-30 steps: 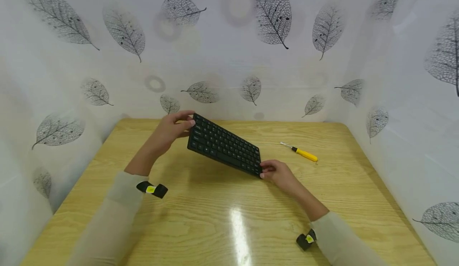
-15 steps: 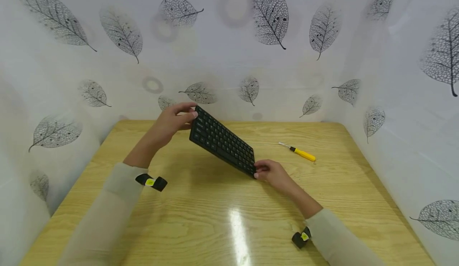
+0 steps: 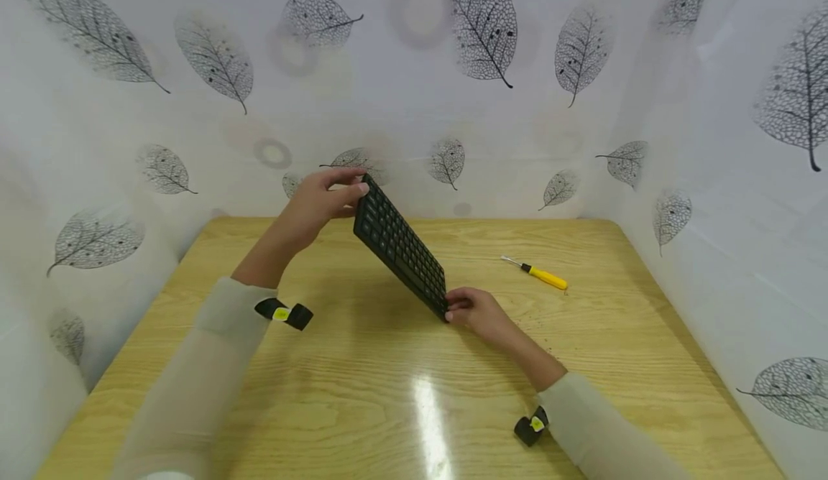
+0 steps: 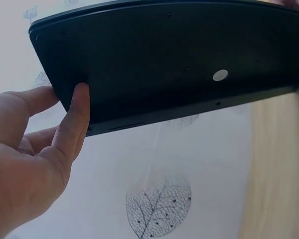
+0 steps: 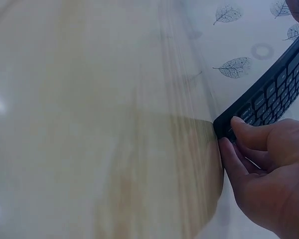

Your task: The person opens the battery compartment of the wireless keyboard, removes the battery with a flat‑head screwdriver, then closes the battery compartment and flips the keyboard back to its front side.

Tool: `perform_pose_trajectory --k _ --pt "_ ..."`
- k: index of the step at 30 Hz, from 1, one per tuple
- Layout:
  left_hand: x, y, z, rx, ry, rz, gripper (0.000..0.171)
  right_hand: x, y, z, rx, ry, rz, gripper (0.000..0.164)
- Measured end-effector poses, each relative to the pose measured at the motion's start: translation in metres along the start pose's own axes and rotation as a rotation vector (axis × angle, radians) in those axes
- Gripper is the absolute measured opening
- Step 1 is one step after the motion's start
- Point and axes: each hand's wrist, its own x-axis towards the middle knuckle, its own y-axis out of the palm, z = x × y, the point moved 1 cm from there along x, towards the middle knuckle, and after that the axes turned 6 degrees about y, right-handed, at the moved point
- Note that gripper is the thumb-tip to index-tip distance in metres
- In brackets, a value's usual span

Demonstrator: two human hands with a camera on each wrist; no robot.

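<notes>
A black keyboard (image 3: 401, 244) is held slanted over the table, its left end high and its right end low. My left hand (image 3: 317, 203) pinches the raised end, thumb on the key side. In the left wrist view the fingers (image 4: 79, 107) press against the keyboard's smooth dark underside (image 4: 149, 64), which bears a small white oval sticker (image 4: 220, 75). At the lower end my right hand (image 3: 475, 315) pinches the corner. The right wrist view has the thumb (image 5: 251, 133) on the keys and fingers behind.
On the wooden table (image 3: 362, 408), right of the keyboard, lies a screwdriver (image 3: 545, 277) with a yellow handle. A white curtain (image 3: 401, 92) printed with leaves stands behind the table and along its sides. Tiny reddish specks lie near the right forearm.
The left hand has lifted its end of the keyboard higher and a little rightward. My right hand has shifted left with the lower end, so the keyboard slants more steeply.
</notes>
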Motion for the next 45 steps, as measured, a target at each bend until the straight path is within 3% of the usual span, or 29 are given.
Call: perform_pose_trajectory --k 13,24,34,45 --pt "0.011 0.020 -0.021 -0.036 0.044 0.017 0.047 0.001 0.002 0.005 0.000 -0.017 0.002 0.035" --pt "0.021 0.041 -0.027 -0.101 0.061 0.019 0.047 -0.006 -0.003 0.016 0.016 -0.135 -0.019 0.039" --pt "0.027 0.051 -0.030 -0.103 0.101 0.033 0.045 -0.008 -0.009 0.047 0.102 -0.215 -0.021 0.044" --pt "0.030 0.058 -0.036 -0.115 0.103 0.034 0.046 -0.009 -0.017 0.097 0.174 -0.297 -0.047 0.044"
